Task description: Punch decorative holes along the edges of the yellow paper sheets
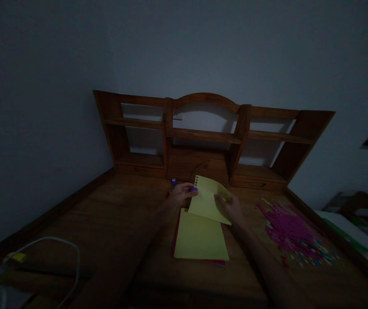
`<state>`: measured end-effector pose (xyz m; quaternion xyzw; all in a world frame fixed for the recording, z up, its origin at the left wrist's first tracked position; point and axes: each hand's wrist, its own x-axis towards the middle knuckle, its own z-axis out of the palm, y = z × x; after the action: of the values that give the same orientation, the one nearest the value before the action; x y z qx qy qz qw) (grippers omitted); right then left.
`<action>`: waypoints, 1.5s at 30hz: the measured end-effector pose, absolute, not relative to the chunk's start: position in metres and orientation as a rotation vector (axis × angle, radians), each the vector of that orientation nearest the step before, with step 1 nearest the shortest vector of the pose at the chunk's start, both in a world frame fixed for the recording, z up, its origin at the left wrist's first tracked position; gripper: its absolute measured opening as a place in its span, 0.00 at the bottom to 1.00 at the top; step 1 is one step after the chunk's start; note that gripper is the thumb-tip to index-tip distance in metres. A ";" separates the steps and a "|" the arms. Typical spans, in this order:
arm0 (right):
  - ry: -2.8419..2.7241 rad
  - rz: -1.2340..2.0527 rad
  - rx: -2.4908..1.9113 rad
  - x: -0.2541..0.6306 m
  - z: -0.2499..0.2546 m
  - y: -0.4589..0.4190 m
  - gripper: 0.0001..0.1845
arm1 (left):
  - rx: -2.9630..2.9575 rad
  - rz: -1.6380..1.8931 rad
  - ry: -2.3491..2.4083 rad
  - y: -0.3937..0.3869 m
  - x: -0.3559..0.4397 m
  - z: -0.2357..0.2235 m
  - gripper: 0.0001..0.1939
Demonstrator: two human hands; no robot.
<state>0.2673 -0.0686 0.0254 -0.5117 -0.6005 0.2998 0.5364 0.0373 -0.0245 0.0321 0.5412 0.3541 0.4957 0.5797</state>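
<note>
My left hand (180, 194) is closed around a small purple paper punch (193, 189), which sits at the left edge of a yellow sheet of paper (210, 198). A row of small cut-out holes runs down that edge near the top. The sheet's right side is pinched between the thumb and fingers of my right hand (233, 209), and the paper bows up there. Below it, a stack of paper (200, 238) lies on the desk, yellow on top with red edges showing. Just beyond my left hand stands another purple punch-like piece (174, 182), with a partly hidden red piece (168, 194) close by.
A pile of pink paper strips (291, 227) with small multicoloured bits covers the desk's right side. A wooden shelf unit (203, 136) stands along the back. At the front left lies a white cable (74, 246) near a yellow object (18, 257). The light is dim.
</note>
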 end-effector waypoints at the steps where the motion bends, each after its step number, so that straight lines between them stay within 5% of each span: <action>1: -1.418 0.707 -1.226 0.268 0.025 -0.068 0.28 | 1.261 1.171 0.824 -0.023 0.038 0.032 0.20; 13: -1.394 0.668 -1.241 0.271 0.014 -0.061 0.28 | 1.023 1.468 0.704 0.000 0.017 0.023 0.17; 35: -1.411 0.721 -1.228 0.264 0.021 -0.066 0.26 | 0.567 1.483 0.733 -0.004 0.010 0.024 0.15; 45: -1.442 0.598 -1.269 0.268 0.020 -0.064 0.24 | 0.623 1.463 0.642 -0.005 0.006 0.019 0.25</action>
<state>0.2685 -0.0635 0.0202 -0.5326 -0.6055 0.2512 0.5353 0.0065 -0.0045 0.0193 0.2748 0.2832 0.6451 0.6543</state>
